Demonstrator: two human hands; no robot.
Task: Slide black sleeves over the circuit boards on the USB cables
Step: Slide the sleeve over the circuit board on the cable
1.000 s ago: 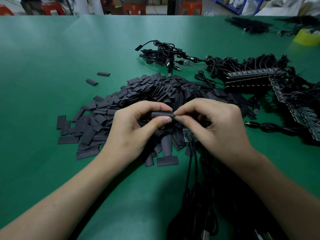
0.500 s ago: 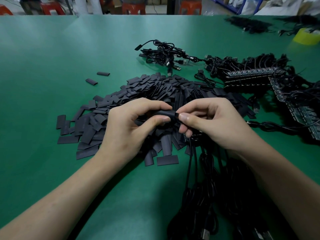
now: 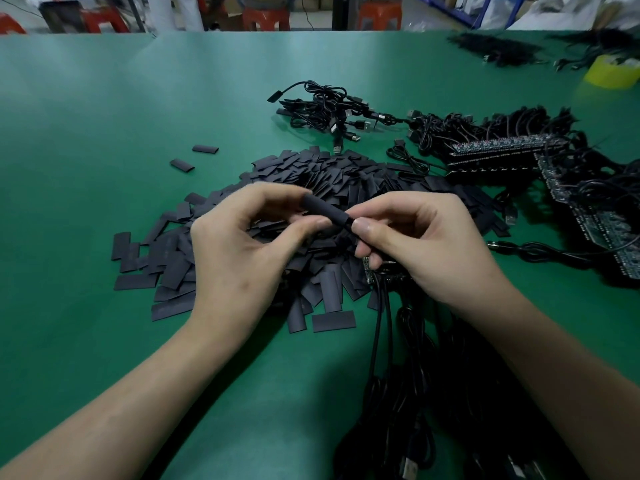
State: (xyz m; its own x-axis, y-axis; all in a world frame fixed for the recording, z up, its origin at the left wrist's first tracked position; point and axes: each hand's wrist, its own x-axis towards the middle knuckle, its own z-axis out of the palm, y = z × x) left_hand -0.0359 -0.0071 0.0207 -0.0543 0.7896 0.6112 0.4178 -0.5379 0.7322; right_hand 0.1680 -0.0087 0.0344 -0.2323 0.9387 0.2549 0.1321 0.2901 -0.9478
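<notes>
- Hanging above the heap, tilted down to the right, is one black sleeve [image 3: 325, 213], puffed round and caught between both hands.
- The left hand [image 3: 239, 258] pinches its upper left end, thumb beneath and curled fingers on top.
- The right hand [image 3: 422, 247] nips the lower right end between thumb and forefinger, with its other fingers tucked under.
- Just below that hand a green circuit board [image 3: 367, 271] peeks out, and two black cables [image 3: 379, 327] run from it toward the viewer into a dark tangle.
- Under the hands sprawls the pile of flat sleeves [image 3: 332, 178], fanning across the green table [image 3: 104, 116].
- Two stray sleeves [image 3: 205, 149] lie apart at the far left of the pile.
- Behind the pile sits a bundle of USB cables [image 3: 325, 109].
- To its right, rows of wired boards [image 3: 502, 152] form a corner.
- A yellow tape roll [image 3: 613, 72] sits far right, and red stools [image 3: 265, 17] stand beyond the table edge.
</notes>
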